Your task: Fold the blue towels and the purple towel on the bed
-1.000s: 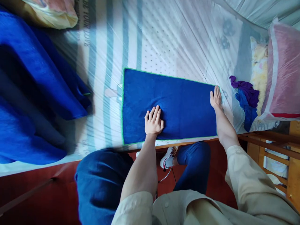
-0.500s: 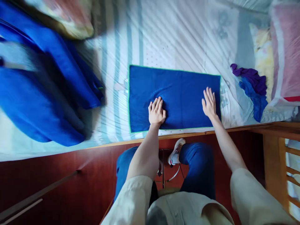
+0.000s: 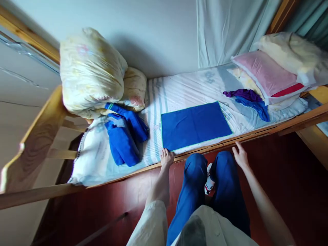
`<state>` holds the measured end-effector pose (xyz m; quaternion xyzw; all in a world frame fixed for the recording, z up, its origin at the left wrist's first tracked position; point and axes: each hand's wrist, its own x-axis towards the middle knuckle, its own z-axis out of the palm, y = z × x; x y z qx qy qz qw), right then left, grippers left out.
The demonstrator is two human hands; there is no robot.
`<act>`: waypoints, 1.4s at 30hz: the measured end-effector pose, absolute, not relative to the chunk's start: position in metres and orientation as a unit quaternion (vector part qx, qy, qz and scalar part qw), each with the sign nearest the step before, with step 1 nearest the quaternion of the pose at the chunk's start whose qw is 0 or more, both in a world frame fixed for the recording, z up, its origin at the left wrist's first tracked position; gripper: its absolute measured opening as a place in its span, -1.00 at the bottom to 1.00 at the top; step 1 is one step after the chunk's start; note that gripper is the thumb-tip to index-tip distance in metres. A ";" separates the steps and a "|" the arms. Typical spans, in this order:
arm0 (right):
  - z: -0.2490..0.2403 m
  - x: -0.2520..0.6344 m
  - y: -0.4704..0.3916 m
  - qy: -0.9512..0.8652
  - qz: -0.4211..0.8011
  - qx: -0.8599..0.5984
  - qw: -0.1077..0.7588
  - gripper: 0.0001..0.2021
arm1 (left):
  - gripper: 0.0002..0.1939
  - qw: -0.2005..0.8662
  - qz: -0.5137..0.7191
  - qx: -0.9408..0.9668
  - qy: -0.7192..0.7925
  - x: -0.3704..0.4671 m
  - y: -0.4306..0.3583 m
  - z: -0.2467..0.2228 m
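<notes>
A blue cloth (image 3: 196, 126) with a green edge lies spread flat on the bed's patterned sheet (image 3: 184, 90). At the cloth's near left corner is my left hand (image 3: 166, 158), fingers apart, resting at the bed's front edge. My right hand (image 3: 240, 155) hangs just in front of the wooden bed rail (image 3: 258, 132), off the cloth, its fingers spread and holding nothing.
Blue clothing (image 3: 123, 136) lies on the left of the bed, below a bulky quilt (image 3: 91, 73). To the right are purple cloth (image 3: 243, 94), blue cloth (image 3: 256, 107) and a pink pillow (image 3: 271, 73). A wooden bed end (image 3: 42, 140) stands at the left.
The view has tilted up and widened, showing the wall and more of the bed. Both my hands have left the middle of the cloth and drawn back toward the bed's front edge.
</notes>
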<state>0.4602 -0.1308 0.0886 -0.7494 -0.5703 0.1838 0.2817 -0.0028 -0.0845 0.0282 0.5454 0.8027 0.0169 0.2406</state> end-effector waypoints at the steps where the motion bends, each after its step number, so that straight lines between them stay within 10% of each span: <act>1: 0.093 0.440 -0.143 -0.585 0.193 -0.736 0.283 -0.47 | -0.27 0.238 0.001 0.552 0.799 -0.004 -0.091 0.026; 19: 0.147 0.320 -0.142 -0.766 0.151 -0.625 -0.002 -0.58 | -0.09 0.294 -0.104 0.605 0.733 -0.022 -0.108 0.029; 29: 0.093 0.265 -0.123 -0.284 0.603 -0.614 0.422 -0.74 | -0.30 0.278 -0.098 0.637 0.713 -0.038 -0.105 0.040; 42: 0.041 0.233 -0.056 0.043 0.621 -0.647 0.440 -0.91 | -0.57 0.125 -0.222 0.654 0.713 0.003 -0.021 0.104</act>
